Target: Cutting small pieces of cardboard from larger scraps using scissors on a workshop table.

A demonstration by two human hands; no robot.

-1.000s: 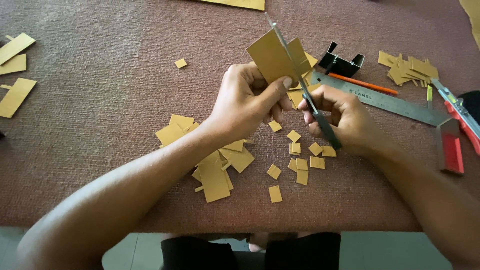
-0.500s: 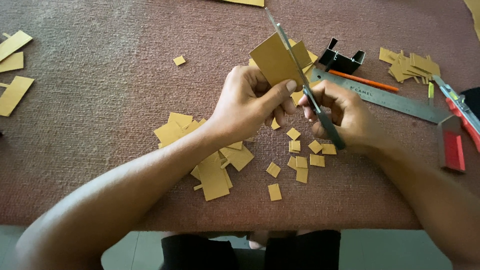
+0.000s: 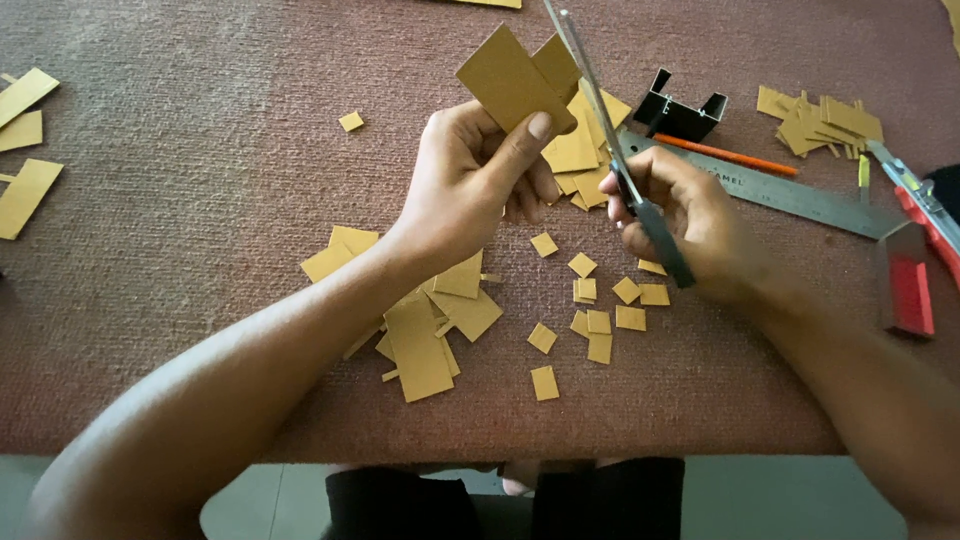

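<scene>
My left hand (image 3: 470,180) pinches a tan cardboard piece (image 3: 505,80) between thumb and fingers, held up above the brown mat. My right hand (image 3: 690,215) grips a pair of dark-handled scissors (image 3: 610,140), whose blades point up and away beside the right edge of the cardboard. A narrow flap of the cardboard (image 3: 556,62) stands next to the blades. Small tan cardboard squares (image 3: 600,300) lie scattered on the mat under both hands.
Larger cardboard offcuts (image 3: 430,340) lie under my left forearm. A steel ruler (image 3: 790,192), an orange pencil (image 3: 725,155) and a black metal bracket (image 3: 682,112) sit behind my right hand. A red utility knife (image 3: 915,265) and a scrap pile (image 3: 820,122) are at right; strips (image 3: 25,150) at left.
My left hand has lifted the cardboard piece up and to the left, away from the scissors. The scissors have shifted slightly upward with my right hand.
</scene>
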